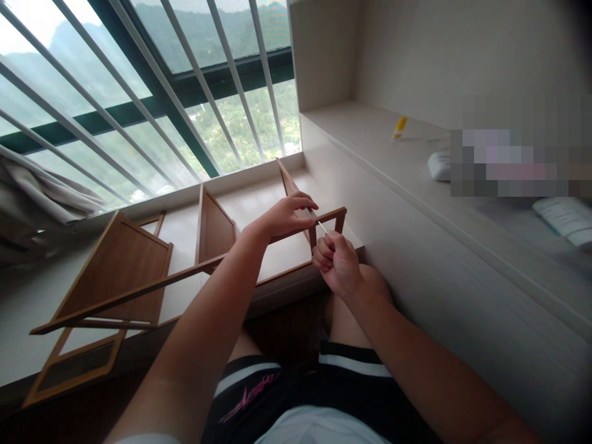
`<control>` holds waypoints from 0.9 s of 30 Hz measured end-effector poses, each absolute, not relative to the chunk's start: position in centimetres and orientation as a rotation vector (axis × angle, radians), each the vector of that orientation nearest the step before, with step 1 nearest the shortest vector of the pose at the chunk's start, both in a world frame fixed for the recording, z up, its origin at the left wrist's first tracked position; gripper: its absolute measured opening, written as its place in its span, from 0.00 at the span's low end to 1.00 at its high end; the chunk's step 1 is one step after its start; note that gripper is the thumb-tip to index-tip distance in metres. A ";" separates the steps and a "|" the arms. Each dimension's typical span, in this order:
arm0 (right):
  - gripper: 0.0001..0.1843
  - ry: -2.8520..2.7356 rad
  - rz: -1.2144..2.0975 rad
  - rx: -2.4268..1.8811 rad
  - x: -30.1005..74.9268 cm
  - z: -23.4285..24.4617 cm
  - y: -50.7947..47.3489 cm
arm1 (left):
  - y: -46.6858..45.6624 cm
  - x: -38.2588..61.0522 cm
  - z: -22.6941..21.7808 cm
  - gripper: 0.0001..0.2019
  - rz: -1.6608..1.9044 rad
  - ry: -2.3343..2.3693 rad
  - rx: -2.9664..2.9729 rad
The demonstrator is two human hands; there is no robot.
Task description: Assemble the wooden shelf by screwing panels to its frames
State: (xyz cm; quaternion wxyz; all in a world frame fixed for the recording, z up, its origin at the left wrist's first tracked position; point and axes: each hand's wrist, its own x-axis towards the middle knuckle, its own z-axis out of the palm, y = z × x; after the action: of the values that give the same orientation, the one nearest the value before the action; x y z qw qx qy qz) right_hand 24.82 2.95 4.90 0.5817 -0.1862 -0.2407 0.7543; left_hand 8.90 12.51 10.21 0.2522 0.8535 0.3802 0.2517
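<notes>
A brown wooden rack point(152, 287), with long rails and upright panels, leans across the sill in front of me. Near its right end my left hand point(292, 213) is bent around the frame, thumb and fingers at the joint of the rail and a panel. My right hand point(337, 262) is closed in a fist around a thin metal rod-shaped tool, probably a hex key point(322, 227). The rod points up and left to the rail, close to my left fingertips. Its tip and any screw there are too small to make out.
A barred window point(185, 92) is behind the sill, with a grey curtain point(41, 191) at left. On the pale ledge point(370, 142) at right are a yellow-and-white tube point(399, 127), a white object point(439, 166) and a printed white packet point(567, 219). Part of the ledge is blurred out.
</notes>
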 end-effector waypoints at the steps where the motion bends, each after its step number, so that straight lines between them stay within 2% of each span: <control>1: 0.21 -0.576 1.751 -0.453 24.8 4.9 3.0 | 12.5 8.9 10.2 0.17 0.683 1.036 2.324; 19: 0.20 -0.596 1.729 -0.533 24.7 3.9 3.2 | 12.5 8.9 10.3 0.16 0.678 1.035 2.324; 27: 0.21 -0.767 1.604 -0.642 25.4 5.1 3.6 | 12.5 8.9 10.3 0.17 0.677 1.041 2.324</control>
State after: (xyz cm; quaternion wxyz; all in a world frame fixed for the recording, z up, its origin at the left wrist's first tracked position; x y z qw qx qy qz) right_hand 25.41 3.63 5.12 0.5856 -0.2751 -0.3290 0.6878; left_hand 8.87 12.47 10.28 0.2507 0.8539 0.3823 0.2487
